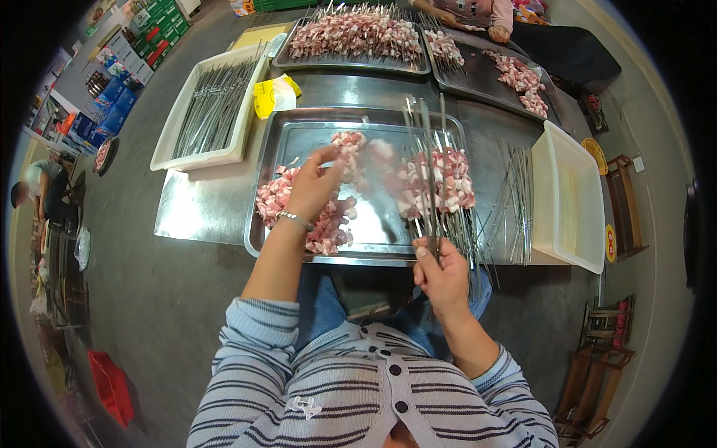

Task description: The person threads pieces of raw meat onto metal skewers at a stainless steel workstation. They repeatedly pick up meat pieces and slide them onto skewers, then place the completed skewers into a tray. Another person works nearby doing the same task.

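A steel tray lies before me. Diced raw meat is heaped on its left side, and my left hand is over this heap with bent fingers. Pieces by the fingertips are partly blurred, so whether the hand grips one is unclear. My right hand grips upright metal skewers at the tray's front edge; their exact number cannot be made out. Behind them, meat-laden skewers rest on the tray's right side, their bare ends jutting over the front edge. A blurred piece of meat shows near the tray's middle.
Bare skewers fill a white plastic bin at left. A yellow packet lies beside it. Loose skewers and another white bin are at right. Farther back are a tray of skewered meat and a co-worker's hand.
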The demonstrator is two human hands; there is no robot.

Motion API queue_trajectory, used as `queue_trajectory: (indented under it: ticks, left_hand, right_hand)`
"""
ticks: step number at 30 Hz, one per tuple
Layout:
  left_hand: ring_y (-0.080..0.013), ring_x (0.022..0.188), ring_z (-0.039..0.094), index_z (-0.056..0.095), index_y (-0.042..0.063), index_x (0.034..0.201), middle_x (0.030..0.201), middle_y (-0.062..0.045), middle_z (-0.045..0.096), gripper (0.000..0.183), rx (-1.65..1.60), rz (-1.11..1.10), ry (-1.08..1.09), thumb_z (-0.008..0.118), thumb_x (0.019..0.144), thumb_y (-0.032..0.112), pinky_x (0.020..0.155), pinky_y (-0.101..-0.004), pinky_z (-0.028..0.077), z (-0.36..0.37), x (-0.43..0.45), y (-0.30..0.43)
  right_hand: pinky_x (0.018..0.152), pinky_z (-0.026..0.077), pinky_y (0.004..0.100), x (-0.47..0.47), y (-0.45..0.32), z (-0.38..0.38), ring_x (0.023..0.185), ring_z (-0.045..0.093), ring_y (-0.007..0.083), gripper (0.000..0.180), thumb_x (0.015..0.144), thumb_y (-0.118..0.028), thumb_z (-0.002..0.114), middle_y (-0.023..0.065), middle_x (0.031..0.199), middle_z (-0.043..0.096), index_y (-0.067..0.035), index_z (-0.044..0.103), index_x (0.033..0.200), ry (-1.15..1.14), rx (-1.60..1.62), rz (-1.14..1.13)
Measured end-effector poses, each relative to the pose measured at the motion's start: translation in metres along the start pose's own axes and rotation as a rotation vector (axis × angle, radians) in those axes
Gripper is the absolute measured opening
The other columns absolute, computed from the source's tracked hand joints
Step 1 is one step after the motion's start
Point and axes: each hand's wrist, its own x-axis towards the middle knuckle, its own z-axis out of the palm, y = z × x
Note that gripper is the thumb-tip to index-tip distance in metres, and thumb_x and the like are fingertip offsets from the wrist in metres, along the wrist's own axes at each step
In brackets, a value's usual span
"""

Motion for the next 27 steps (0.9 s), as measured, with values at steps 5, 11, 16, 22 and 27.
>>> queue_trajectory:
  ticks: [5,11,16,22,27]
  left_hand:
    - [-0.029,0.086,0.06,0.068,0.006,0.079,0.085,-0.011,0.066,0.013,1.262,0.265,-0.214,0.066,0.071,0.016,0.08,-0.0377,0.047,0.027,0.014,-0.03]
    - [-0.0288,0.082,0.059,0.064,0.008,0.074,0.079,-0.011,0.064,0.011,1.368,0.352,-0.195,0.065,0.068,0.017,0.078,-0.0385,0.045,0.037,0.021,-0.054]
    - [-0.032,0.077,0.06,0.061,0.006,0.076,0.078,-0.015,0.063,0.01,1.251,0.335,-0.059,0.062,0.071,0.015,0.073,-0.0418,0.048,0.052,0.031,-0.066]
    - [-0.0339,0.079,0.062,0.06,0.005,0.078,0.08,-0.019,0.064,0.01,1.171,0.189,-0.13,0.059,0.069,0.01,0.071,-0.043,0.048,0.034,0.017,-0.046]
    - [-0.0318,0.078,0.062,0.064,0.005,0.084,0.083,-0.017,0.064,0.019,1.0,-0.046,-0.015,0.062,0.067,0.013,0.072,-0.0384,0.049,-0.015,-0.002,-0.019]
  right_hand:
    - [0.038,0.028,0.0173,0.001,-0.003,-0.008,0.044,0.043,0.0048,0.012,0.09,-0.009,0.055,-0.0005,0.057,0.05,-0.002,0.056,0.099,0.065,0.068,0.001]
    - [0.043,0.033,0.0188,-0.005,0.001,-0.013,0.05,0.045,0.0055,0.013,0.091,-0.007,0.054,-0.0003,0.063,0.05,0.001,0.055,0.1,0.01,0.062,0.019]
    - [0.045,0.034,0.019,-0.005,-0.002,-0.009,0.051,0.046,0.0062,0.012,0.091,-0.006,0.053,-0.0005,0.064,0.049,0.001,0.055,0.1,-0.003,0.079,0.037]
    - [0.046,0.036,0.0198,-0.012,-0.004,-0.013,0.051,0.046,0.0063,0.011,0.091,-0.005,0.052,-0.0001,0.065,0.049,0.002,0.055,0.1,0.021,0.072,0.027]
    - [0.039,0.029,0.0177,-0.008,0.002,-0.013,0.045,0.044,0.0049,0.01,0.09,-0.008,0.054,-0.0008,0.059,0.049,-0.001,0.055,0.098,0.024,0.092,-0.012]
